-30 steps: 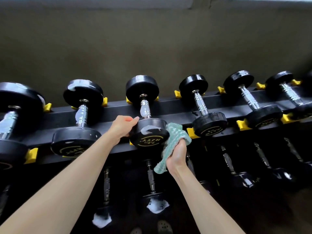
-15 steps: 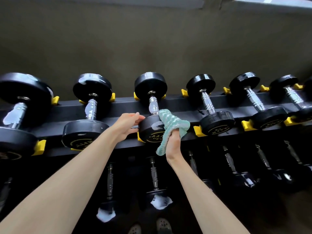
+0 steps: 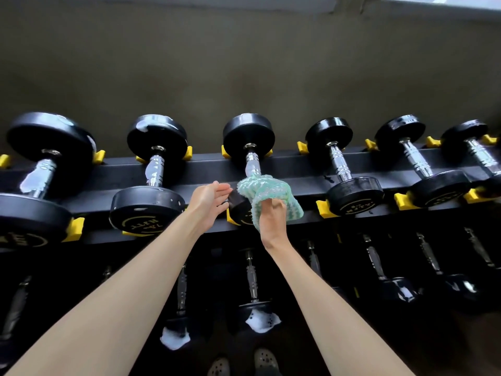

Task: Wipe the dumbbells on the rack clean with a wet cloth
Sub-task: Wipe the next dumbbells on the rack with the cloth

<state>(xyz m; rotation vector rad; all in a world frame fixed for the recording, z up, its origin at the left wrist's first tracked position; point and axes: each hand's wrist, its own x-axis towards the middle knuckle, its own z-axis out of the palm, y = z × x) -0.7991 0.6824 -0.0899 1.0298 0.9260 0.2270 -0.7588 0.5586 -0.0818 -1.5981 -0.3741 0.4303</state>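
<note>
my left hand [image 3: 208, 204], fingers straight, seems to brace the middle dumbbell [image 3: 249, 134] on the rack [image 3: 122, 172] against rolling; at its 3 o'clock my right hand [image 3: 272, 221] grips the cloth [image 3: 267, 189] over the near head.

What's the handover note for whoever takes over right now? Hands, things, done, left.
Left hand: open, fingers against the near head of the middle dumbbell on the top rack.
Right hand: grips the green cloth, draped over that head.
Done: nothing plainly finished.
Left: white foam shows on this dumbbell's handle, on the two dumbbells to its left and on lower-row heads; the three to the right show no foam.
</note>
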